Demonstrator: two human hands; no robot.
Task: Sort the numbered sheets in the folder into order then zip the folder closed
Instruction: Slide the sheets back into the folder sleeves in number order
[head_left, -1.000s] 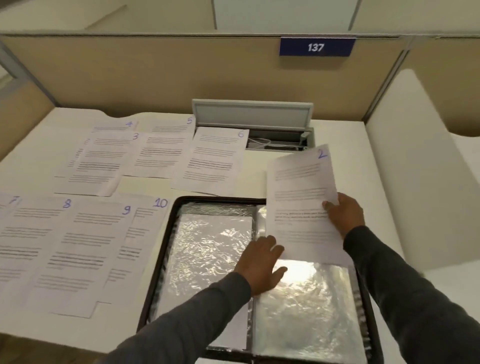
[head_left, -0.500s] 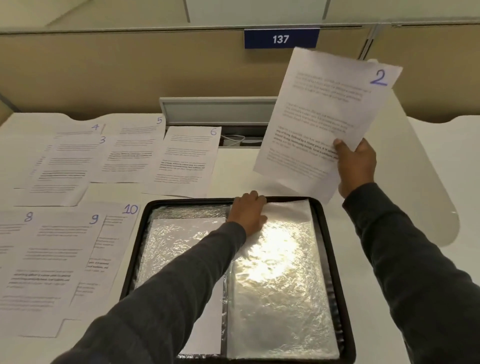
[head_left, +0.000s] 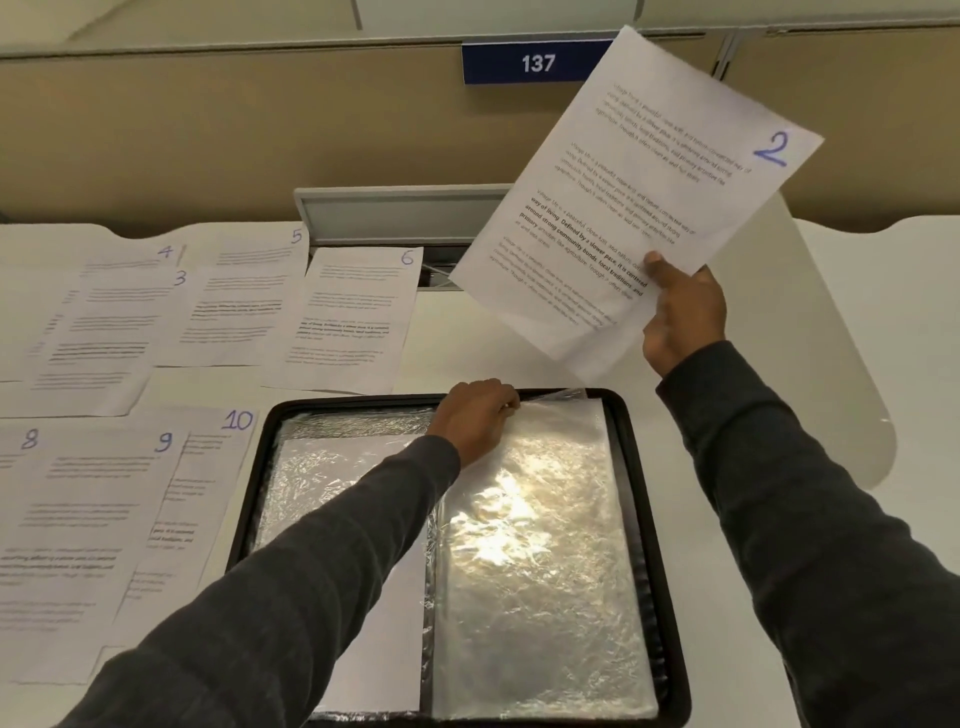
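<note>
We see the right hand (head_left: 683, 317) pinching sheet 2 (head_left: 639, 182) by its lower corner, high above the left hand (head_left: 475, 415), whose curled fingers grip the top edge of a plastic sleeve (head_left: 540, 571) in the open folder (head_left: 670, 597).

Office cubicle: beige partition (head_left: 260, 130), number plate 137 (head_left: 537, 63), white desk (head_left: 519, 332).

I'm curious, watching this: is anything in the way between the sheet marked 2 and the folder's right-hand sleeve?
Nothing visible does. The right hand holds sheet 2 in the air beyond the folder. The left hand pinches the right-hand sleeve at its top left corner.
</note>
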